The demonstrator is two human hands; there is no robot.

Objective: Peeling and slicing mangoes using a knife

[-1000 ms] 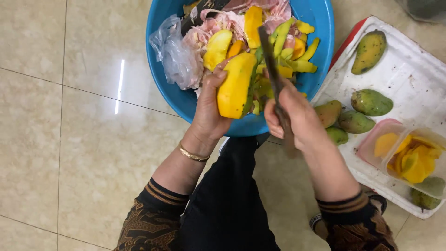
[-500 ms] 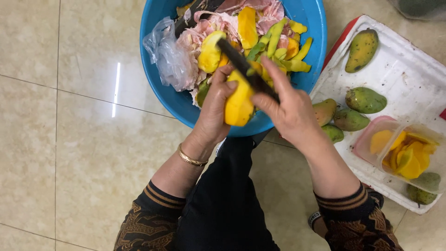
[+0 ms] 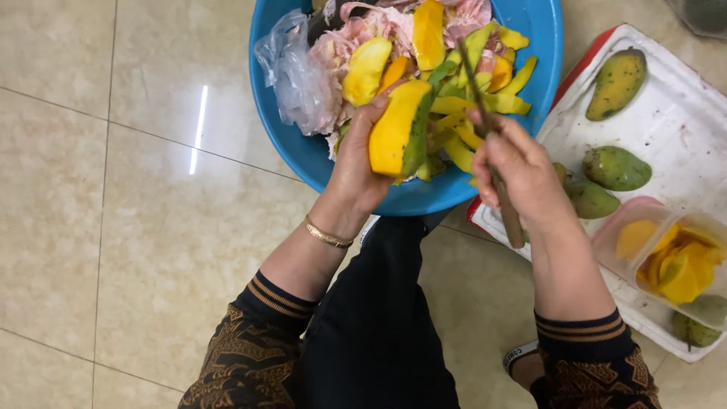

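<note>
My left hand (image 3: 356, 163) wraps its fingers around a half-peeled mango (image 3: 399, 129) and holds it up over the blue bowl (image 3: 303, 151) full of peels. My right hand (image 3: 519, 170) is shut tight on a knife (image 3: 492, 163), just to the right of the mango. Green mangoes (image 3: 615, 168) lie on the white tray (image 3: 681, 113) beside me.

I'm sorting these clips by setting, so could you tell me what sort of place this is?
Probably a home floor used for food prep: beige floor tiles, a blue basin of peels set on them, and a white tray of mangoes beside it.
</note>
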